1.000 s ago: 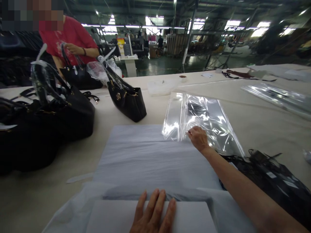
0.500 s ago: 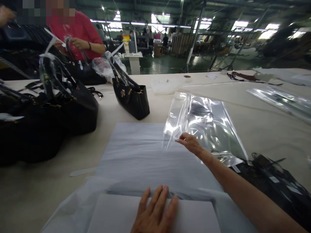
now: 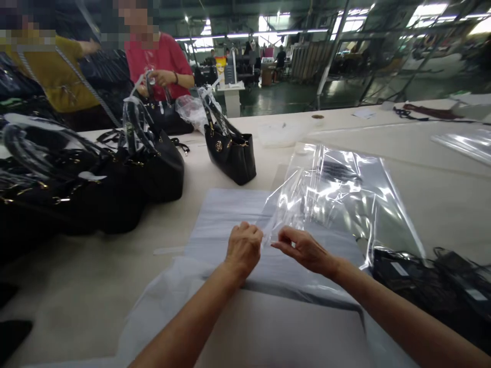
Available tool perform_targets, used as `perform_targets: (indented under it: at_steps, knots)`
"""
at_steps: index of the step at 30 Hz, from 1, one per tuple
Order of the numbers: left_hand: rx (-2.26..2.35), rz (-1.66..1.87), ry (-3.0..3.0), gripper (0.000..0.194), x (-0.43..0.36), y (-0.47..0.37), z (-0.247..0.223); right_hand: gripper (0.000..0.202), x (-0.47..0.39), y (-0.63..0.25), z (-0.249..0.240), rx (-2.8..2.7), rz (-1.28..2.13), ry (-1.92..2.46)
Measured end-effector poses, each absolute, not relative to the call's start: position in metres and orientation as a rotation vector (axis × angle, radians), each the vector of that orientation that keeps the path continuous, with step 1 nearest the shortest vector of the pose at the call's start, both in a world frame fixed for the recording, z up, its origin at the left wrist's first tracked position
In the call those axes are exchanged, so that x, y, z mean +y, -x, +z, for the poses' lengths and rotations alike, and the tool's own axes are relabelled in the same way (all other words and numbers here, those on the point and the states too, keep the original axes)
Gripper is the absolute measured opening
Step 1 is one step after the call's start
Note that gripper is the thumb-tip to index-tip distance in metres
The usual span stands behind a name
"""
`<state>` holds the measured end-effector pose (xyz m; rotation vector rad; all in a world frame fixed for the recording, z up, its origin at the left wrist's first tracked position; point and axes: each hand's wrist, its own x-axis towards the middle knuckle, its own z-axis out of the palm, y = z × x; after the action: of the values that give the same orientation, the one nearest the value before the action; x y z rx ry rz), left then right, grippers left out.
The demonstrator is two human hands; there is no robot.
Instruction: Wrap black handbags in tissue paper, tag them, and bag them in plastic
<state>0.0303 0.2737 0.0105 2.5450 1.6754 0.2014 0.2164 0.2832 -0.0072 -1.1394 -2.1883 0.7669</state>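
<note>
A clear plastic bag (image 3: 345,199) lies tilted over the pale tissue paper sheets (image 3: 226,220) in front of me. My left hand (image 3: 243,246) and my right hand (image 3: 303,248) both pinch the bag's near corner, close together, lifting its edge off the paper. A white flat sheet (image 3: 276,332) rests under my forearms at the near edge.
Black handbags (image 3: 232,151) (image 3: 153,163) stand at the left and middle of the cream table (image 3: 429,179). A person in red and a person in yellow work at the far left. Dark packed items (image 3: 433,281) lie at the right. More clear bags (image 3: 468,143) lie far right.
My left hand left the white sheet and came up to the bag's corner. My right hand pulled the bag toward me. The view shifted right.
</note>
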Motion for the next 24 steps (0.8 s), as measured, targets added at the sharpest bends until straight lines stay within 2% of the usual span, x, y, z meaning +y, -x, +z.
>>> perform_targets:
  at_steps: [4, 8, 13, 16, 20, 24]
  knots:
    - [1.630, 0.094, -2.642, 0.028, 0.291, -0.014, 0.019, 0.001, 0.274, -0.235, -0.018, -2.408, 0.617, 1.188]
    - [1.634, 0.036, -2.503, 0.033, 0.295, 0.004, 0.025, 0.014, 0.265, -0.253, -0.027, -2.415, 0.548, 1.465]
    - [1.485, 0.035, -2.420, 0.030, 0.294, 0.012, 0.026, 0.023, 0.262, -0.254, -0.019, -1.950, 0.669, 1.632]
    - [1.453, 0.110, -2.281, 0.025, 0.291, 0.005, 0.027, 0.026, 0.263, -0.249, -0.016, -1.937, 0.440, 1.594]
    - [1.490, 0.162, -2.152, 0.046, 0.289, -0.004, 0.024, 0.034, 0.265, -0.250, -0.023, -2.118, 0.044, 1.526]
    - [1.455, 0.078, -2.057, 0.054, 0.292, -0.004, 0.024, 0.042, 0.268, -0.258, -0.032, -2.201, -0.215, 1.500]
